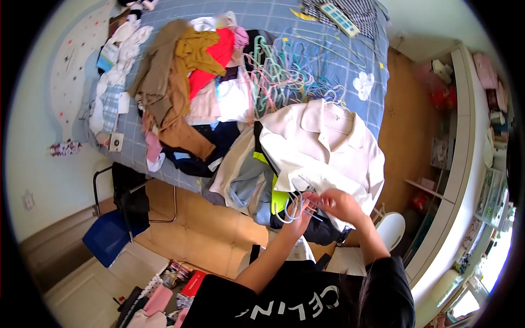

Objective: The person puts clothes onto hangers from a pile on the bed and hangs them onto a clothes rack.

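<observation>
Black shirt with white lettering is closest to the lens. Left hand: fingers closed around a few thin hangers, hooks sticking out. Right hand is right beside it, fingers bent toward the hangers; can't tell if it grips one. Held hangers sit over the near edge of the clothes stack, just below the cream jacket. Hanger tangle lies beyond the jacket on the blue checked bedspread, right of the mixed clothes pile.

Left hand held hangers at lower centre; right hand was just beside. Clothes lay heaped upper left.
</observation>
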Demonstrator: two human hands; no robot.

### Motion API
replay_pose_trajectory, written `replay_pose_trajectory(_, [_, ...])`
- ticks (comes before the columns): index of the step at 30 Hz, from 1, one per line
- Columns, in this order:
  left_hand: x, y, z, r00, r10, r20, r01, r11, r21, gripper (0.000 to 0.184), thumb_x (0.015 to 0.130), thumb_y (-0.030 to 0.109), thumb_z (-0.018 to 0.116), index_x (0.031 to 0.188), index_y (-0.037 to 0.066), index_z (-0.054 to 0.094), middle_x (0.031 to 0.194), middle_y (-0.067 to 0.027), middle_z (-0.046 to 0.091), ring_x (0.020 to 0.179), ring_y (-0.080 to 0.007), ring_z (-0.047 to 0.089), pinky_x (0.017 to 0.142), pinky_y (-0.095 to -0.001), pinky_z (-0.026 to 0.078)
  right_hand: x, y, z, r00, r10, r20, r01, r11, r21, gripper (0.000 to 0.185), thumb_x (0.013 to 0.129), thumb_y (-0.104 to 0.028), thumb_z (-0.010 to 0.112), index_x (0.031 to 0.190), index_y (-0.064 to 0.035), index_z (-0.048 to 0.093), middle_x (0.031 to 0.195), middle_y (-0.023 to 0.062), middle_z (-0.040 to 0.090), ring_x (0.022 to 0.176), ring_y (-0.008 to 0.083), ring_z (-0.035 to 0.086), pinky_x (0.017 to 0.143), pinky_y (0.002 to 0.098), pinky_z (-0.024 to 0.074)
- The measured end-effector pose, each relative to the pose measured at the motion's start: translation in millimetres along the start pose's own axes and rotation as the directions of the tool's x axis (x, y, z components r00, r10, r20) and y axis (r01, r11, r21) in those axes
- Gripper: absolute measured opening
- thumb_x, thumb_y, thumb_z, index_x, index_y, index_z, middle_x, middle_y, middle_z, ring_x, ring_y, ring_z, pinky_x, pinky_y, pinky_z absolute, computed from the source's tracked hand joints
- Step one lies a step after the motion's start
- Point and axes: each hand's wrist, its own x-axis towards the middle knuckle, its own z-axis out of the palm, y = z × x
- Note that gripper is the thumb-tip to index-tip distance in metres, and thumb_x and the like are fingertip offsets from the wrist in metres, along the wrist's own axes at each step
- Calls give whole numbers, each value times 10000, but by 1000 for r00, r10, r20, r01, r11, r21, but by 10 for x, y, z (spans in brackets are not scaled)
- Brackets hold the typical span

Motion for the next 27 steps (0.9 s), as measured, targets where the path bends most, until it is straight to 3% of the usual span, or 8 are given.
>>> replay_pose_trajectory(1, [-120, 47, -3, 999, 1, 45, -1, 1000, 5, 191, 920, 74, 561, 1107, 50, 589, 1057, -95, 643, 1040, -238, 605, 908, -362, 466, -102, -116, 124, 990, -135, -29, 133, 990, -39, 192, 780, -193, 698, 914, -72, 633, 784, 109, 600, 745, 293, 604, 659, 372, 479])
replay_pose_trajectory(4, [-553, 161, -107, 991, -6, 134, -2, 998, 66, 188, 924, 81, 552, 1107, 52, 586, 1040, -93, 649, 1063, -260, 598, 956, -396, 452, -495, -425, 431, 998, 39, 47, -23, 950, -312, 224, 760, -256, 713, 883, -95, 619, 822, 67, 583, 896, 258, 587, 889, 461, 410])
replay_pose_trajectory(7, [-1082, 347, -162, 967, 36, 254, -37, 999, -1, 217, 937, 136, 553, 1132, 42, 572, 1133, -112, 618, 1104, -278, 583, 986, -403, 439, -814, -861, 772, 980, -138, -140, 54, 874, -483, 352, 731, -281, 732, 1030, -135, 619, 1076, 39, 577, 1151, 244, 490, 1077, 589, 185])
replay_pose_trajectory(10, [-1599, 586, -201, 975, 139, 171, -141, 990, -1, 230, 917, 132, 583, 1124, 33, 571, 1098, -110, 636, 1123, -294, 579, 1009, -416, 430, -1129, -1439, 1052, 970, -37, -240, -82, 880, -468, 725, 691, -235, 720, 1346, -144, 423, 1392, 138, 392, 1283, 334, 372, 1058, 598, 232])
replay_pose_trajectory(11, [-1832, 723, -158, 966, 183, 182, -174, 983, -62, 213, 914, 103, 571, 1115, 33, 575, 1087, -108, 640, 1121, -295, 582, 1017, -423, 427, -1238, -1623, 1134, 974, -67, -215, -58, 850, -524, 757, 701, -154, 684, 1383, -92, 364, 1417, 182, 376, 1249, 384, 421, 1035, 475, 341])
replay_pose_trajectory(14, [-2526, 1108, -213, 913, 311, 264, -239, 932, -271, 214, 923, 28, 507, 1134, 24, 545, 1114, -119, 632, 1168, -320, 552, 1062, -444, 393, -1551, -2338, 1364, 999, 28, -40, -37, 965, -258, 758, 700, -135, 687, 1383, -98, 361, 1424, 196, 358, 1184, 377, 496, 959, 439, 428])
replay_pose_trajectory(18, [-3633, 1380, -354, 745, 531, 403, -390, 838, -382, 224, 923, 25, 505, 1139, 56, 554, 1109, -60, 631, 1221, -295, 512, 1105, -452, 340, -1860, -3099, 1731, 911, -400, 98, 402, 813, -422, 635, 703, -62, 683, 1301, -74, 470, 1115, 222, 610, 997, 405, 596, 844, 419, 492])
replay_pose_trajectory(27, [-5798, 1484, -1423, 450, 882, 136, -742, 455, -493, 302, 844, -66, 575, 1116, 64, 558, 1140, -56, 583, 1295, -290, 431, 1137, -399, 312, -2384, -3908, 3258, 715, -593, 370, 697, 648, -309, 605, 731, -96, 727, 1296, -91, 508, 911, 220, 669, 833, 371, 664, 705, 386, 530])
